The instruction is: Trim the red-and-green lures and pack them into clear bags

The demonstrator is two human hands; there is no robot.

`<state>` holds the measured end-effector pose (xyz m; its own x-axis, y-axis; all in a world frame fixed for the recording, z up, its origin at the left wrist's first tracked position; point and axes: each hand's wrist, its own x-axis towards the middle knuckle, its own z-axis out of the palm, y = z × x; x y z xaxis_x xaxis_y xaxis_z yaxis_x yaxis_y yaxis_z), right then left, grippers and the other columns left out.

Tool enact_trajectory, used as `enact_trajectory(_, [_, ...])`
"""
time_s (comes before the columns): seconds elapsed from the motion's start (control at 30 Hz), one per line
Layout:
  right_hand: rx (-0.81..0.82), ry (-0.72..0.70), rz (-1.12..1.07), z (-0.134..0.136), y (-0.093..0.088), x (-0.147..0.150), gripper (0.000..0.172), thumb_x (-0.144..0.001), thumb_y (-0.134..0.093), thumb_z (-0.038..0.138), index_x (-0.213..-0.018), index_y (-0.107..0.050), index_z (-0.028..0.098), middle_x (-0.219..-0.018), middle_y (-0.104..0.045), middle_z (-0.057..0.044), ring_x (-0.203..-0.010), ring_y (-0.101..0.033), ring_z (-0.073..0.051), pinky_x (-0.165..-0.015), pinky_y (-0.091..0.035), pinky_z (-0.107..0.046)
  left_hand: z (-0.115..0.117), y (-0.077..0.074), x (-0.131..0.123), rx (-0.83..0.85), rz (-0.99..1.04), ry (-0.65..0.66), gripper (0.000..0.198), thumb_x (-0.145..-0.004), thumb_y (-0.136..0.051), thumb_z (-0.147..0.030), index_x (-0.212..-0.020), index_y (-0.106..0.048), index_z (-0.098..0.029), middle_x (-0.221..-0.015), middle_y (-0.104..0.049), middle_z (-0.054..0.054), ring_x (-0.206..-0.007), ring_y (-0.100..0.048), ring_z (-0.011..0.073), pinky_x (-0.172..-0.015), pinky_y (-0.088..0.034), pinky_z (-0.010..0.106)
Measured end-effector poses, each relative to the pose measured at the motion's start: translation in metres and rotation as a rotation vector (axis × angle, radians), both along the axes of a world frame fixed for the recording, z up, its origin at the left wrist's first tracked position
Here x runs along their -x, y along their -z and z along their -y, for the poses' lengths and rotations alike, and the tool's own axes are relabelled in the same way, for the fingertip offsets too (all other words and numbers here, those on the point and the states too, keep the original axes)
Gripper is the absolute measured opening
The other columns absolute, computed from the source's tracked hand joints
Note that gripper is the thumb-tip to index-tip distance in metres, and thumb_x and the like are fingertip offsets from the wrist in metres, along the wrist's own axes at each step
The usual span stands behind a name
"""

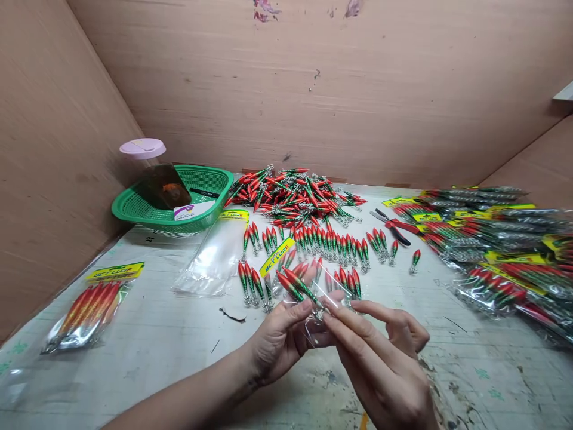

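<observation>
My left hand is closed on a clear plastic bag with a yellow "BCT LURE" header. Two red-and-green fishing lures lie at the bag, tips toward the header and hooks toward my fingers. At its near end, the fingertips of my right hand pinch the film close to the hooks; the exact grip is partly hidden. Just beyond my hands, rows of matching lures lie side by side on the table, some seen through the film.
A heap of lures sits against the back wall. Filled bags pile up at right, beside red-and-black pliers. Left are a green basket with a lidded jar, flat bags and a bag of orange lures.
</observation>
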<state>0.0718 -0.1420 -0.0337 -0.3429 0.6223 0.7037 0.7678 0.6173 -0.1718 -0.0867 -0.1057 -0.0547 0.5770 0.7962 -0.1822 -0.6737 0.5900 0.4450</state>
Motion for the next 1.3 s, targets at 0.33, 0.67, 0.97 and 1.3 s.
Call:
enact_trajectory(0.33, [0.075, 0.152, -0.096, -0.005, 0.001, -0.051, 0.018, -0.084, -0.061, 0.016, -0.100, -0.064, 0.022, -0.094, -0.068, -0.007, -0.089, -0.060, -0.023, -0.078, -0.045, -0.039, -0.014, -0.003, 0.008, 0.176, -0.010, -0.052, 0.045, -0.090, -0.051, -0.035, -0.129, -0.052, -0.014, -0.109, -0.070, 0.014, -0.089, -0.070, 0.0235, -0.078, -0.053, 0.035])
enact_trajectory(0.67, [0.252, -0.024, -0.262, 0.013, -0.005, -0.034, 0.011, -0.082, -0.062, 0.012, -0.089, -0.059, 0.019, -0.080, -0.058, -0.004, -0.076, -0.057, -0.017, -0.063, -0.048, -0.028, -0.009, -0.001, -0.001, 0.199, -0.124, -0.014, 0.045, -0.089, -0.049, -0.026, -0.131, -0.049, -0.007, -0.112, -0.068, 0.019, -0.102, -0.066, 0.0275, -0.092, -0.047, 0.042])
enact_trajectory(0.97, [0.083, -0.047, 0.024, 0.001, -0.002, 0.000, 0.011, -0.083, -0.059, 0.011, -0.091, -0.063, 0.018, -0.084, -0.061, -0.006, -0.081, -0.054, -0.018, -0.076, -0.041, -0.035, -0.003, 0.002, 0.001, 0.047, -0.094, 0.111, 0.040, -0.087, -0.052, -0.023, -0.124, -0.054, -0.010, -0.107, -0.070, 0.018, -0.102, -0.065, 0.0285, -0.098, -0.040, 0.047])
enact_trajectory(1.3, [0.117, -0.100, -0.028, 0.004, 0.001, 0.002, 0.016, -0.086, -0.051, 0.010, -0.079, -0.063, 0.019, -0.075, -0.059, -0.003, -0.072, -0.050, -0.016, -0.074, -0.034, -0.034, -0.003, 0.003, 0.001, 0.059, -0.039, 0.134, 0.040, -0.086, -0.052, -0.032, -0.117, -0.060, -0.008, -0.114, -0.067, 0.020, -0.102, -0.065, 0.0278, -0.094, -0.042, 0.042])
